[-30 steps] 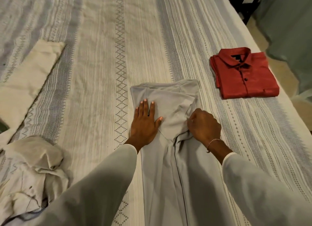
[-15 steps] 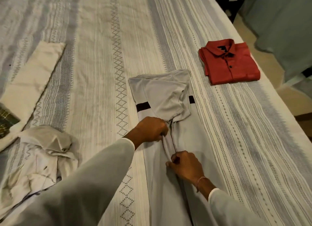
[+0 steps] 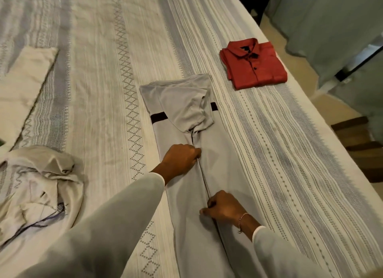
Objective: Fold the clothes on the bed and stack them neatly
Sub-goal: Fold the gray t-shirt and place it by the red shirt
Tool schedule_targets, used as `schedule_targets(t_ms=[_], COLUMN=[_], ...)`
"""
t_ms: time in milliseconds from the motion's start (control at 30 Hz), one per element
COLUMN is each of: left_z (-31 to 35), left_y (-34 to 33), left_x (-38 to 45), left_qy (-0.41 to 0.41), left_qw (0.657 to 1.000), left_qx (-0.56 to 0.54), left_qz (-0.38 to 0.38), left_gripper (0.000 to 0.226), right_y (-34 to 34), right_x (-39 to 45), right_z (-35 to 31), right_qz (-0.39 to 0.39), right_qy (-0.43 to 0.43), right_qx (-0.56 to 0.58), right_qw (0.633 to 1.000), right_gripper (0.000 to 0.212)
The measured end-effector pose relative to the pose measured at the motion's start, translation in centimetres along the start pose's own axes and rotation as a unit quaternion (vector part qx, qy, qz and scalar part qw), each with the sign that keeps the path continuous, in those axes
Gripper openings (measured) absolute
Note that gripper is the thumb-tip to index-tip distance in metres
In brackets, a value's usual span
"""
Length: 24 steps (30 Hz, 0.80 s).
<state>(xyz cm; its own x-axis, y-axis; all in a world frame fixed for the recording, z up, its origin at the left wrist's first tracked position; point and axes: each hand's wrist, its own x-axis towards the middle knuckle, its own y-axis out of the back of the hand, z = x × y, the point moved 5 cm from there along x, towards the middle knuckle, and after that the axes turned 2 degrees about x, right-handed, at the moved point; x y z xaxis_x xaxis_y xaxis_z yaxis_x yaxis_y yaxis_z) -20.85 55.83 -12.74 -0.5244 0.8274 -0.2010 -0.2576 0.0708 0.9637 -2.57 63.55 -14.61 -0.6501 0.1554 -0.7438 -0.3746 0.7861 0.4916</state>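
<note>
- The grey shirt (image 3: 186,145) lies mid-bed, its length running six to twelve o'clock.
- The left hand (image 3: 181,158) pinches its centre seam; the right hand (image 3: 222,207), nearer six, pinches the same seam.

A wide bed (image 3: 99,49) fills most of the view, covered by a cream bedspread (image 3: 259,132) woven with grey-blue stripes, dotted lines and columns of diamond shapes. Its right edge runs diagonally from the top centre down to the lower right. Beyond that edge lies a pale beige floor (image 3: 300,85). A grey-green cloth drape (image 3: 323,22) hangs at the upper right, over something whose dark frame bar (image 3: 358,60) shows through a gap. Dark furniture (image 3: 257,6) stands at the top, beside the bed's far corner. Dark brown wooden steps (image 3: 360,147) sit at the right edge. The light is dim and warm
</note>
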Motion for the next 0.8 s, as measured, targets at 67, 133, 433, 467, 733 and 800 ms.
schedule_targets(t_ms=[67,133,433,467,733,800], left_z=[1.0,1.5,5.0,5.3,8.7,10.1], left_y=[0.2,0.3,-2.4,-2.6,-4.4,-4.9], left_x=[-0.6,-1.3,-7.2,-7.7,-11.4,-12.8], left_qy=[0.004,0.027,0.095,0.099,0.112,0.110], left_qw=[1.000,0.999,0.993,0.993,0.990,0.991], left_qx=[0.026,0.031,-0.064,-0.067,-0.082,-0.081], left_qz=[0.012,0.029,-0.026,-0.021,0.001,0.005], left_gripper=[0.021,0.021,0.047,0.047,0.064,0.072], right_y=[-0.4,-0.6,-3.4,-3.7,-5.2,-5.3], right_x=[-1.0,-1.8,-6.5,-7.0,-10.1,-11.3], right_z=[0.8,1.4,3.9,4.1,7.5,8.2], right_qz=[0.000,0.025,-0.055,-0.067,-0.080,-0.080], right_qy=[-0.009,-0.013,0.009,0.013,-0.005,-0.025], right_qx=[0.005,0.017,-0.015,-0.017,0.042,0.055], right_qw=[1.000,0.999,0.998,0.998,0.996,0.995], right_gripper=[0.038,0.043,0.043,0.041,0.037,0.042])
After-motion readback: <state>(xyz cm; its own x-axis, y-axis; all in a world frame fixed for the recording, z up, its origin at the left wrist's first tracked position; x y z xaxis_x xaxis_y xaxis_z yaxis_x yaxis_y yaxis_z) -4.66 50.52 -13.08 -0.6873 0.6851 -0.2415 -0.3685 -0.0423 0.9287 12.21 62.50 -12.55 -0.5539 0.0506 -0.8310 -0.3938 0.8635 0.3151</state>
